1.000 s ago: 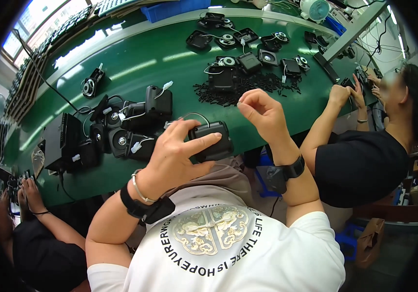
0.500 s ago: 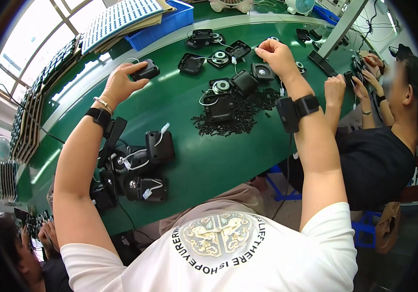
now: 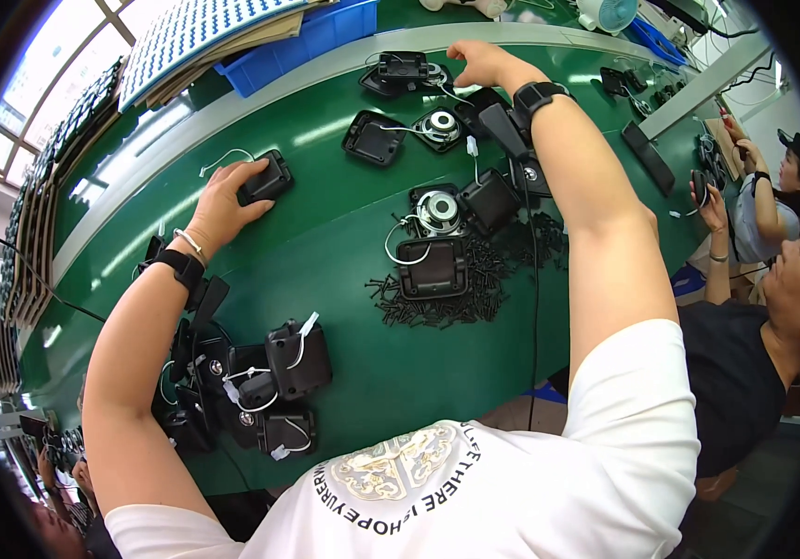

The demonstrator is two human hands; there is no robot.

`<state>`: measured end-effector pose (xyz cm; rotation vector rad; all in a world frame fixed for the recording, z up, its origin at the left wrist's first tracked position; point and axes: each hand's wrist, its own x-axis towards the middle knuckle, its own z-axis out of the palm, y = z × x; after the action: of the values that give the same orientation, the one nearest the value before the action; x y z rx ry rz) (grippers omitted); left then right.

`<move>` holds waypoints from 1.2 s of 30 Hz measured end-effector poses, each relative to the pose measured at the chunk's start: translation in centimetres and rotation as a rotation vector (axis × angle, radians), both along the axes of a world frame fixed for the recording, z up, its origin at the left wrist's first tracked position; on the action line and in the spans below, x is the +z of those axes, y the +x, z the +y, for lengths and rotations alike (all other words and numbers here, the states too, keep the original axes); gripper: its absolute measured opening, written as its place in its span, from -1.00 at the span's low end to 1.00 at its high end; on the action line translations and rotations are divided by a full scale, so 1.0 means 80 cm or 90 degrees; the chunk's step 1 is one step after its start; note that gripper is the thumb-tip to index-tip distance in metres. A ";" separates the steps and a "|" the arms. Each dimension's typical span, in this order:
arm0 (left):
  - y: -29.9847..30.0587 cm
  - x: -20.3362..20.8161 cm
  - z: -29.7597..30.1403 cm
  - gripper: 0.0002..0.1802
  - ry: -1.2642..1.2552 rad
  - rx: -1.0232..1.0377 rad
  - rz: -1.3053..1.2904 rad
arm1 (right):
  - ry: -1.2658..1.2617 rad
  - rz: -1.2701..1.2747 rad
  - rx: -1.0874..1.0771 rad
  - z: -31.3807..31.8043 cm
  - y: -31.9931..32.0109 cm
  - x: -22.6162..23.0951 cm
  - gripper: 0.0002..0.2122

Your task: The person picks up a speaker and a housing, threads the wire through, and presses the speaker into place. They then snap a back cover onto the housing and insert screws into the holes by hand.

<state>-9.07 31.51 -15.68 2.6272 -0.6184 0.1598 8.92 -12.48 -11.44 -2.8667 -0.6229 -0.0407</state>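
My left hand [image 3: 223,200] is closed around a small black speaker box [image 3: 271,177] at the left of the green table; a white cable [image 3: 228,158] trails behind it. Stretched out to the far side, my right hand [image 3: 486,65] has its thumb and fingers apart, just right of a black speaker housing [image 3: 403,67]. Nothing shows between those fingers. Below that lie an open black shell [image 3: 372,138] and a round speaker [image 3: 440,128]. Nearer to me, another round speaker [image 3: 438,211] and an open shell [image 3: 432,265] rest by a heap of black screws [image 3: 442,310].
Finished-looking black speaker boxes [image 3: 298,359] with white plugs are piled at the near left. A blue bin [image 3: 302,51] stands at the back under stacked boards. A metal post [image 3: 698,88] rises at the right, close to co-workers. A black cable [image 3: 535,317] hangs from my right wrist.
My right hand has moved left and farther away, its pinch opening. My left hand has lowered the speaker box slightly toward me. The view has shifted too.
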 end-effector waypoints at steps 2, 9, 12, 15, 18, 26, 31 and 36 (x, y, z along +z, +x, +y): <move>-0.004 0.003 -0.002 -0.26 0.028 -0.002 0.004 | 0.006 0.029 0.009 0.003 0.014 -0.017 -0.47; -0.008 0.098 -0.043 -0.30 0.134 0.046 0.221 | -0.019 0.187 0.063 0.026 0.021 -0.010 -0.40; 0.025 0.140 -0.076 -0.36 0.214 0.018 0.274 | -0.057 0.173 0.051 0.014 0.041 -0.021 -0.40; 0.050 0.155 -0.139 -0.49 0.191 -0.136 0.095 | -0.105 0.102 0.031 0.021 0.029 -0.020 -0.39; 0.060 0.151 -0.227 -0.58 0.202 -0.223 0.014 | -0.123 0.127 0.005 0.005 0.024 0.014 -0.37; 0.135 0.100 -0.334 -0.54 0.099 -0.141 0.181 | 0.161 0.268 -0.076 -0.054 -0.011 0.055 -0.33; 0.145 0.062 -0.362 -0.57 -0.155 -0.143 0.242 | 0.467 0.249 -0.049 -0.060 -0.045 0.058 -0.31; 0.146 0.092 -0.350 -0.57 -0.281 -0.147 0.234 | 0.532 0.158 0.029 -0.040 -0.076 0.102 -0.28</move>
<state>2.63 3.50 -8.31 2.0714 -0.6620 -0.2278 2.83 -15.65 -3.28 -2.0102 -0.4686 0.0519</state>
